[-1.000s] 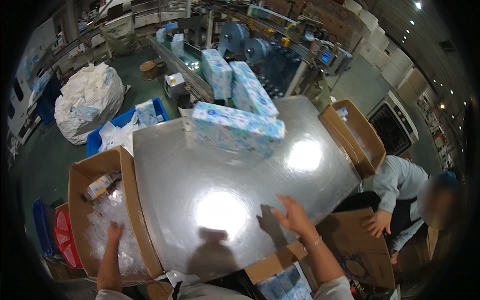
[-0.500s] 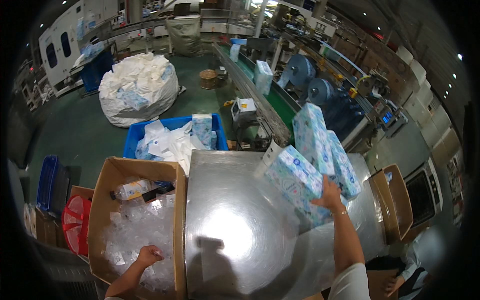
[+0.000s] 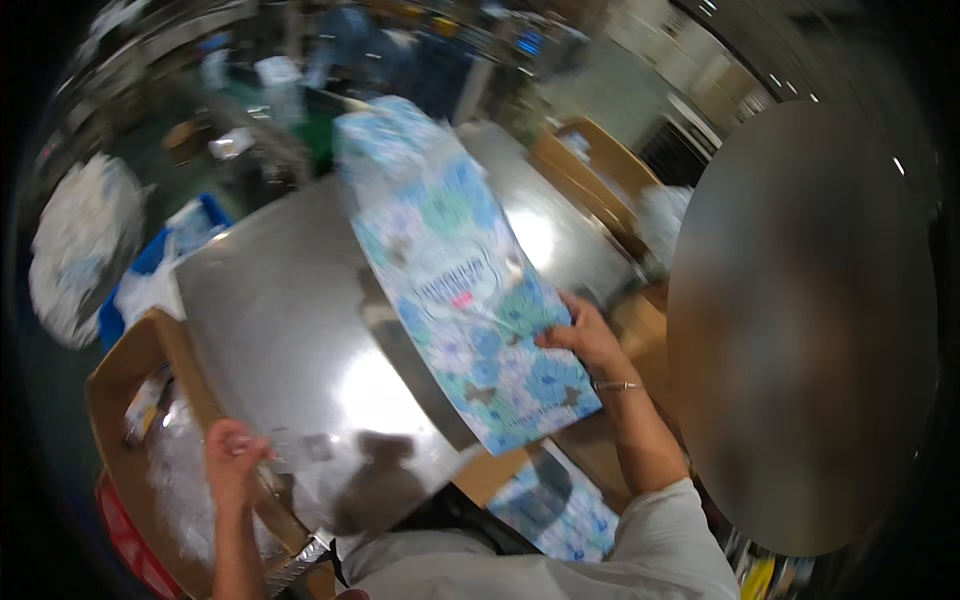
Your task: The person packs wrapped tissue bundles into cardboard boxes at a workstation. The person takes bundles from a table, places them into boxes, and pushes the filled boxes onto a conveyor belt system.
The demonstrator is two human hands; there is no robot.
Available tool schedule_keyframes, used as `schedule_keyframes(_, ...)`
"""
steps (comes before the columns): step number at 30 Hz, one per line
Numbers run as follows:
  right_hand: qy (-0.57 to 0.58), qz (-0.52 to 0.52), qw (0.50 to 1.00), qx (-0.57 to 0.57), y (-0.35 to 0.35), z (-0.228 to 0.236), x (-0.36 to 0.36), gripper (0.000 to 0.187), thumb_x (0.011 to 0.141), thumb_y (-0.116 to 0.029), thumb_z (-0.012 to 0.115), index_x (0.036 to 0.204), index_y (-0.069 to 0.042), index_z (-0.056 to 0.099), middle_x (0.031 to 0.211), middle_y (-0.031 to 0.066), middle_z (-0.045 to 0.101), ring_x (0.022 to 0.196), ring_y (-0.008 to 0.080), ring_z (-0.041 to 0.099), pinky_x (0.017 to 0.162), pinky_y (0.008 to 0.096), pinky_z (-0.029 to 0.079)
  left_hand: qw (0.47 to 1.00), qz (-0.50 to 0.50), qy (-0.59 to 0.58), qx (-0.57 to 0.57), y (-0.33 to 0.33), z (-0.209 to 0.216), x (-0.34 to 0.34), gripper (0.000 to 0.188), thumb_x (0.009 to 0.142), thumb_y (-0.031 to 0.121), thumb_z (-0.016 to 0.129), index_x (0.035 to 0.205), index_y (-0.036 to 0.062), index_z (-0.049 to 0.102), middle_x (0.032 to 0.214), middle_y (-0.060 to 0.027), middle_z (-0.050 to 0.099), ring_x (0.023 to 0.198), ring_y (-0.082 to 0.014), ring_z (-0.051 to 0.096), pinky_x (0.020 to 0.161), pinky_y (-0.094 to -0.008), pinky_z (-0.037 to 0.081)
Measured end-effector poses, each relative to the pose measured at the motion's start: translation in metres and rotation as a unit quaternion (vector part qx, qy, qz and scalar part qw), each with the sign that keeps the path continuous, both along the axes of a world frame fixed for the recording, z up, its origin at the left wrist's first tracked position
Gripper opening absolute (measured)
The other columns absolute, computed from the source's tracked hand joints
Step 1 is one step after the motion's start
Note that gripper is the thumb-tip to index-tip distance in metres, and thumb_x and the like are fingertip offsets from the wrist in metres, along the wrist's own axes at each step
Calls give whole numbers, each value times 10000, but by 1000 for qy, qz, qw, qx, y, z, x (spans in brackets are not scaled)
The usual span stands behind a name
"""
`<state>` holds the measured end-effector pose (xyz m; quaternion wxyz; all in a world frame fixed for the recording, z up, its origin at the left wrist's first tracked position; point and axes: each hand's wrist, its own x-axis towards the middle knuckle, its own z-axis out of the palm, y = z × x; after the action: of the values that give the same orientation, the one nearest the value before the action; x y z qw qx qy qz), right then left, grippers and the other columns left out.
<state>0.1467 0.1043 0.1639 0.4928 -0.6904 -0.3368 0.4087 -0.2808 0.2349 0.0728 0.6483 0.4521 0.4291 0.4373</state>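
My right hand (image 3: 590, 345) grips the lower right edge of a long tissue pack (image 3: 450, 285) with a blue floral print, held tilted above the steel table. The thumb lies on its printed face. At its far end is more floral packaging (image 3: 395, 130); whether that is a separate pack I cannot tell. My left hand (image 3: 235, 460) is at the near rim of a cardboard box (image 3: 190, 375) of clear plastic scraps (image 3: 185, 480). Its fingers are pinched together; what they hold is too blurred to name. A clear scrap (image 3: 310, 448) shows beside them.
The steel table (image 3: 270, 290) lies between the scrap box and another cardboard box (image 3: 590, 175). Below my right arm, a floral pack (image 3: 560, 505) lies beside a cardboard flap. A blue bin (image 3: 150, 260) and white sack (image 3: 85, 250) stand left. A large blurred shape fills the right.
The view has swung right. My right hand has brought a tissue pack up and nearer from the group on the table. My left hand has risen from inside the scrap box to its rim.
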Motion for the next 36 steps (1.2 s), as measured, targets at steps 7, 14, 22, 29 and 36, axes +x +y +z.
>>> schedule_keyframes(7,-148,-195,956,165,-256,111,-6,755,587,-182,703,1250,-16,382,1070,72,500,970,184,482,827,313,424,729,-683,-47,-1,-189,-76,287,318,748,112,616,1013,-13,492,905,-137,567,798,-232,568,717,-335,458)
schedule_keyframes(14,-308,-212,923,-92,-391,17,-38,793,543,-230,754,1197,21,382,1032,186,506,977,319,481,853,374,392,600,-581,273,477,-306,-117,369,449,760,259,580,1125,19,480,1071,-160,525,998,-269,483,870,-401,362)
schedule_keyframes(22,-462,-112,777,-412,-392,-189,-3,934,476,-247,773,1195,115,300,1042,205,464,983,329,436,887,449,337,454,-653,334,506,-269,-56,320,483,749,303,611,1109,-5,515,1106,-202,514,1094,-316,439,936,-410,328)
schedule_keyframes(29,-339,-1,806,-485,-390,-143,-21,678,738,-127,543,1329,-13,231,1325,248,278,1236,387,271,998,511,226,565,-488,243,619,-271,-113,346,721,759,422,588,1219,-85,362,1076,-286,429,1113,-482,335,950,-556,244)
schedule_keyframes(36,-299,-6,857,-419,-451,-175,-20,663,716,-215,613,1287,-46,321,1306,208,332,1156,452,346,972,458,293,506,-577,332,548,-266,-121,353,775,749,492,548,1181,-128,378,1099,-240,440,1132,-425,339,1002,-557,137)
